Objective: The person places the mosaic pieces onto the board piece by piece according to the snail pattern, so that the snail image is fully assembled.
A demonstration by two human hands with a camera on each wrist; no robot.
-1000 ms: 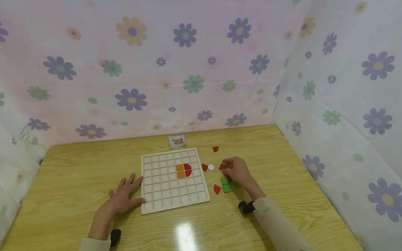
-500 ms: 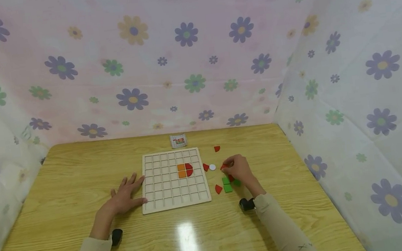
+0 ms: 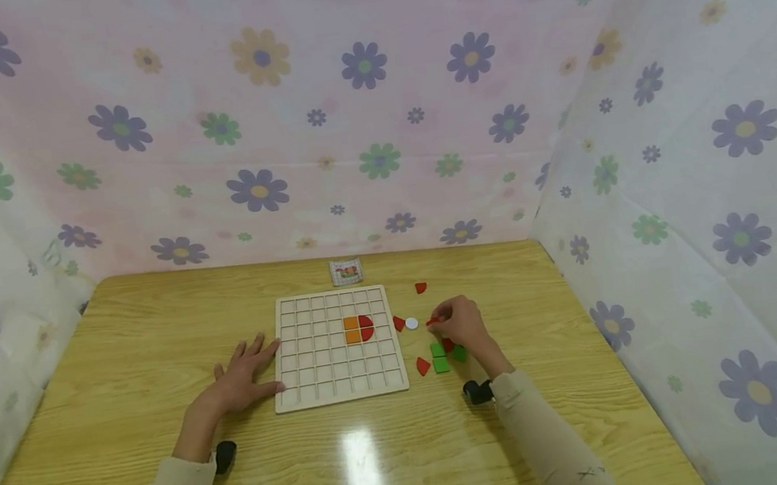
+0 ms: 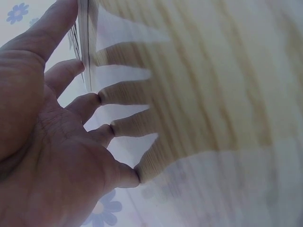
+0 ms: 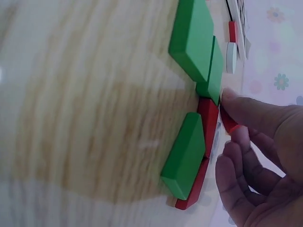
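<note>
My right hand (image 3: 462,324) pinches a red quarter-circle tile (image 5: 229,119) between thumb and fingertips, just above the table right of the board. In the head view the tile appears nearly edge-on. Several green tiles (image 5: 191,40) and red ones lie below that hand, partly hidden by it. My left hand (image 3: 241,380) rests with spread, straight fingers against the left edge of the wooden grid board (image 3: 342,399). On the grid sit two orange square tiles (image 3: 351,329) beside two red quarter-circle tiles (image 3: 367,328), which form a half disc.
Between board and right hand lie a red tile (image 3: 399,323) and a white disc (image 3: 411,324). Other red quarter-circles lie behind (image 3: 421,288) and nearer the front. A small picture card (image 3: 346,272) lies behind the board. Flowered cloth (image 3: 373,115) encloses the table's back and sides.
The red tile in my right hand has tipped from showing its face to nearly edge-on. My left hand and the board stay in place; the head view shifts slightly.
</note>
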